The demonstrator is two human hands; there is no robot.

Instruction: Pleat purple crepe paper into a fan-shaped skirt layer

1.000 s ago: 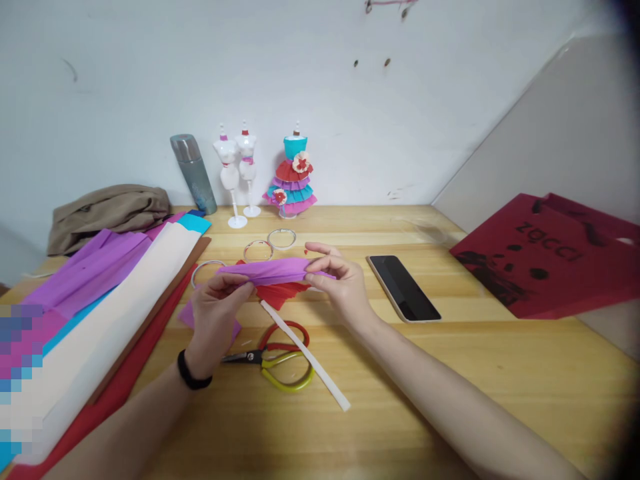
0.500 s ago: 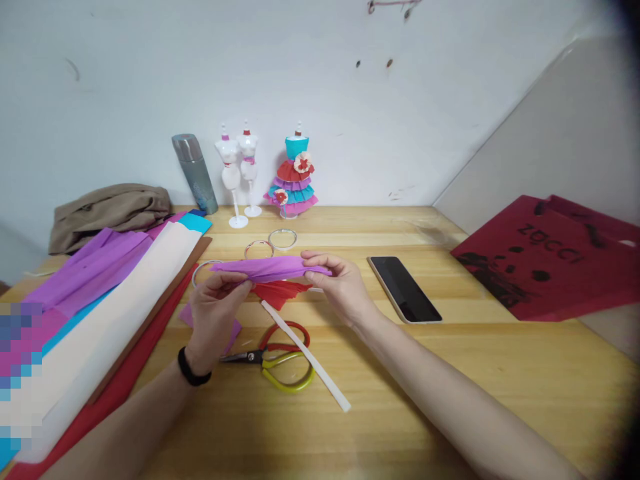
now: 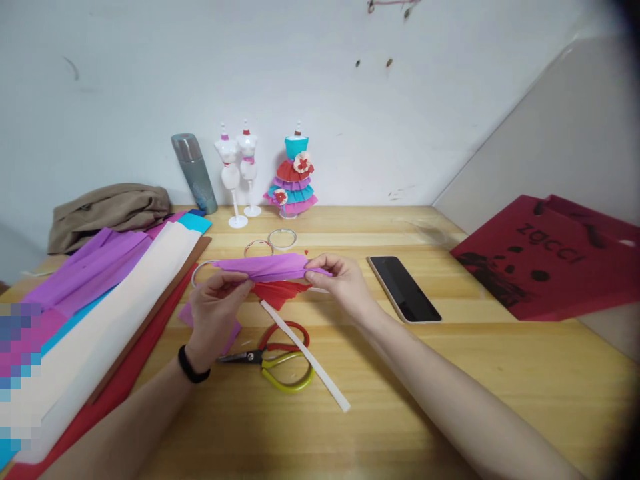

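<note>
A strip of purple crepe paper point(image 3: 275, 267) stretches between my two hands above the table. My left hand point(image 3: 219, 312) pinches its left end between thumb and fingers. At the other end, my right hand point(image 3: 341, 287) is closed on the paper. Below the strip shows a pleated piece of red crepe paper point(image 3: 281, 293). Scissors point(image 3: 263, 357) with one red and one yellow handle lie nearer to me, with a narrow white strip point(image 3: 320, 370) across the handles. A purple scrap point(image 3: 233, 337) is partly hidden by my left hand.
Metal rings point(image 3: 283, 239) lie behind my hands. Two bare mini mannequins point(image 3: 231, 176) and a dressed one point(image 3: 295, 175) stand at the wall beside a flask point(image 3: 195, 175). Coloured paper sheets point(image 3: 115, 303) cover the left. A phone point(image 3: 405, 289) and red bag point(image 3: 545, 260) are right.
The right-hand fingers have shifted slightly along the purple paper, and its upper edge looks flatter. A small red bit behind the strip is now visible. Both hands keep their hold.
</note>
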